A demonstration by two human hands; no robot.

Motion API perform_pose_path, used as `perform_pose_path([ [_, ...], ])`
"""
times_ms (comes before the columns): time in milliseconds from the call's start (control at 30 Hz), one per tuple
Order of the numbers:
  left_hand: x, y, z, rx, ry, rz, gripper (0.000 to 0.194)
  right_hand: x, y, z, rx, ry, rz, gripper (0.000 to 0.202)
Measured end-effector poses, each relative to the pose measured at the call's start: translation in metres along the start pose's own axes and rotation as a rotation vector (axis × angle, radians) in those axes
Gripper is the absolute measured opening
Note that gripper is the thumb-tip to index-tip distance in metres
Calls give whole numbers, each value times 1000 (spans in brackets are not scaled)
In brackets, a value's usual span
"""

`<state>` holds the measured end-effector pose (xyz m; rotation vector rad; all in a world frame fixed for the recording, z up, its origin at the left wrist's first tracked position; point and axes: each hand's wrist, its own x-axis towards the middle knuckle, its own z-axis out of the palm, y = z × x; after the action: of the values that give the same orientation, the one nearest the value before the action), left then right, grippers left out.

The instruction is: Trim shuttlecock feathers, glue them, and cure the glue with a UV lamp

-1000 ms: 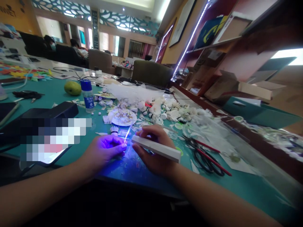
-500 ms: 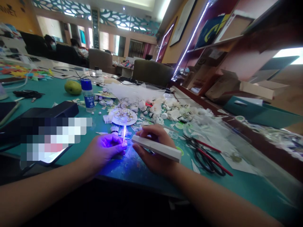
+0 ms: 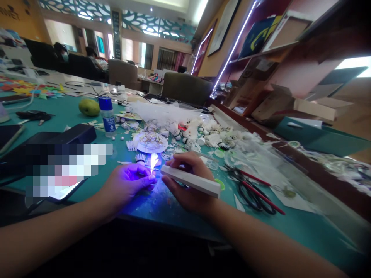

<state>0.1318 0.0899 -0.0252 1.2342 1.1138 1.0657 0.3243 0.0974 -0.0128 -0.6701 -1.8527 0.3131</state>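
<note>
Between thumb and fingertips, my left hand (image 3: 131,181) pinches a small white feather-like piece (image 3: 154,161) that stands upright and glows in violet light. My right hand (image 3: 191,181) is closed around a white stick-shaped UV lamp (image 3: 191,181), whose left end shines at the piece from a short gap. Just behind the fingers stands a cut shuttlecock (image 3: 140,158). Beyond it lies a white plate (image 3: 162,146) with small wire-like bits. A clear glue bottle with a blue cap (image 3: 107,117) stands to the left. What the left fingertips grip at the base is too small to make out.
Pliers and scissors (image 3: 252,189) lie on the green mat to the right. Shuttlecocks (image 3: 188,135) and feather scraps are heaped behind. A lit phone (image 3: 66,189), a dark case (image 3: 72,135) and a green mango (image 3: 89,107) are at left. People sit far back.
The feather-like piece has turned in my left fingers: it showed as a thin edge and now shows a wider face. My right hand and the lamp have hardly moved.
</note>
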Motion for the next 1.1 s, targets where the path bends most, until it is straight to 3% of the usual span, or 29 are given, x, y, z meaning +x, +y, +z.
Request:
perform_pose_path([
  [1100,0,-2,3,-65,99,-21,18,0,-1,1,2,3,3,44],
])
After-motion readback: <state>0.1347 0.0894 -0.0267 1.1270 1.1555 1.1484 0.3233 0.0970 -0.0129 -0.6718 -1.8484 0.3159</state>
